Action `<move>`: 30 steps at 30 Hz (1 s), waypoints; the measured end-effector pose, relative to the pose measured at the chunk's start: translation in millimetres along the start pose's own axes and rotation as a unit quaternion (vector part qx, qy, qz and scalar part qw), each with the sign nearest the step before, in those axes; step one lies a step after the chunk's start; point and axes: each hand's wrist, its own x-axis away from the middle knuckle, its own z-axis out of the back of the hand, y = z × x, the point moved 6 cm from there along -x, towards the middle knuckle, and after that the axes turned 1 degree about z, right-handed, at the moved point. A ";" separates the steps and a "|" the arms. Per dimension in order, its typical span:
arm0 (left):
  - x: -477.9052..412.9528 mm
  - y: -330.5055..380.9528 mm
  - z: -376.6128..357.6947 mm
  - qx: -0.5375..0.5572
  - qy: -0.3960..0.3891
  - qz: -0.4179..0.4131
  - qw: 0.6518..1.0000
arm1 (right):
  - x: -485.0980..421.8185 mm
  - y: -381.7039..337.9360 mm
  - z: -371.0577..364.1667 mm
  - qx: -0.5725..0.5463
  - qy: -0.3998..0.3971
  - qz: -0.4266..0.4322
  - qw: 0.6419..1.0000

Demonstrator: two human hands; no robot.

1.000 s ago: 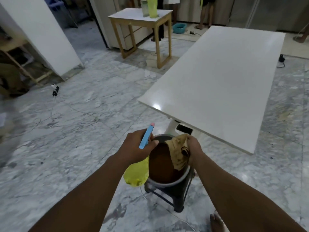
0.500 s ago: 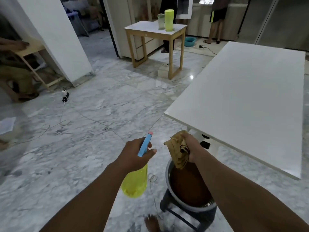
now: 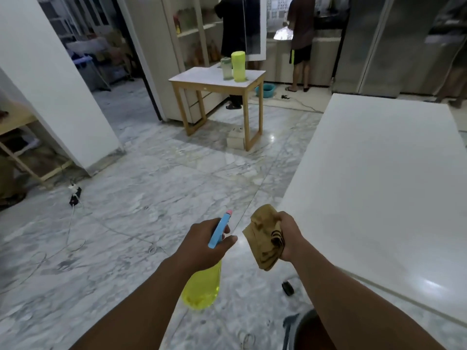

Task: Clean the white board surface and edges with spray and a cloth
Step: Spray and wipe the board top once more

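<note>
Both hands are full. The left hand is curled round the neck of the spray bottle — its yellow body hangs below the fist and its blue nozzle head juts out above the knuckles. The bottle's long axis stands steep, with the nozzle aimed up, away and slightly right. The right hand clutches a bunched tan cloth, which spills left of and under the fingers. The white board lies just right of that fist — its length runs away from the person.

Wooden table: yellow-green canister, clear jar.
</note>
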 end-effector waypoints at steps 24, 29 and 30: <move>-221.9 3.4 96.7 0.009 -0.107 -0.144 0.984 | -113.0 -142.2 -36.0 -0.032 0.124 0.109 0.986; -286.8 -18.3 106.3 0.012 -0.145 -0.164 0.976 | -187.1 -126.9 -77.0 -0.074 0.144 0.072 0.984; -302.8 -20.8 108.4 0.011 -0.152 -0.170 0.974 | -197.7 -125.5 -83.0 -0.078 0.156 0.067 0.983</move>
